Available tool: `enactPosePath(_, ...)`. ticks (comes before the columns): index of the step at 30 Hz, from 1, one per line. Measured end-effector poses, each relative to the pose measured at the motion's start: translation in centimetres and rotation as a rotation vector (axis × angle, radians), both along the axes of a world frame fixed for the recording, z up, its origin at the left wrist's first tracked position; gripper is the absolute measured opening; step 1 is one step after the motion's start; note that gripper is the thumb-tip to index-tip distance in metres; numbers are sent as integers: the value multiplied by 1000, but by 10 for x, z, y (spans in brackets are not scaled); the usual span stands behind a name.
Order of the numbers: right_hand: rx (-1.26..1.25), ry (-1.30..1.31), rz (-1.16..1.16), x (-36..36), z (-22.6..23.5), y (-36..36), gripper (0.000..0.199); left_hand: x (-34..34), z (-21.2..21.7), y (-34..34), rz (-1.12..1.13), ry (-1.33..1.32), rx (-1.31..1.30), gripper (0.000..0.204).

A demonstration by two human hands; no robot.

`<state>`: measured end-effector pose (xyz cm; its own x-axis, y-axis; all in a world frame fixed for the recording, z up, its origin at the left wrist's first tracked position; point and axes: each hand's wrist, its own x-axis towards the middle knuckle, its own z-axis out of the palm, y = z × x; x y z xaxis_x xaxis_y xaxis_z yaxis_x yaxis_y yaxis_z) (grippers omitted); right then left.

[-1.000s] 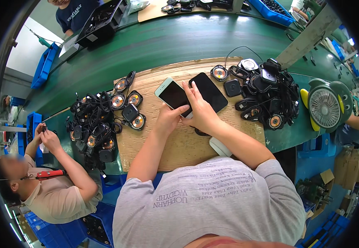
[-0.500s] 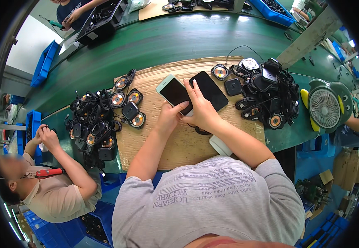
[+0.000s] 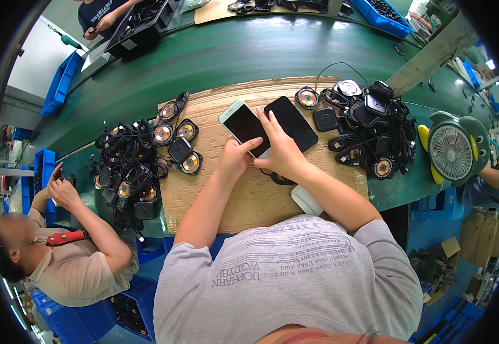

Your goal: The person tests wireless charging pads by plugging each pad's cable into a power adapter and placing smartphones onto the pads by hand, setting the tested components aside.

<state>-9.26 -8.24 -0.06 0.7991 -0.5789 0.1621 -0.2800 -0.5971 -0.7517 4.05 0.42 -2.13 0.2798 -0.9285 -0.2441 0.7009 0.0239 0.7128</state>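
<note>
A light-green-edged smartphone (image 3: pixel 243 123) with a dark screen lies tilted over the middle of the cardboard. My left hand (image 3: pixel 235 157) is closed around its lower left side, thumb resting on the screen. Along its right edge, my right hand (image 3: pixel 284 150) stretches its fingers out, two fingertips apart, touching the phone's side. Just right of those fingers is a black flat device (image 3: pixel 295 125) with a dark face. Partly hidden beneath my right wrist is a coiled black cable (image 3: pixel 280 179). A white rounded object (image 3: pixel 307 202) sits near my right forearm.
Cardboard (image 3: pixel 203 206) covers the green bench. Heaped black-cabled round units with coppery coils stand at left (image 3: pixel 124 166) and right (image 3: pixel 370 132). A small fan (image 3: pixel 451 150) stands at far right. A co-worker (image 3: pixel 83 258) sits at left; another person (image 3: pixel 97 17) works across the green belt (image 3: pixel 232 57).
My hands and the phone stay nearly still. The co-worker at left has raised a small dark thing in the hands. The person across the belt has shifted slightly.
</note>
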Motion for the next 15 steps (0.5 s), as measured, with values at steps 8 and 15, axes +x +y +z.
enactPosePath(8,76,70,-4,-2,7,-1,116,2,-8,-1,69,-86,25,33)
enactPosePath(15,76,171,16,-1,11,3,116,16,-6,-3,190,-25,-40,30)
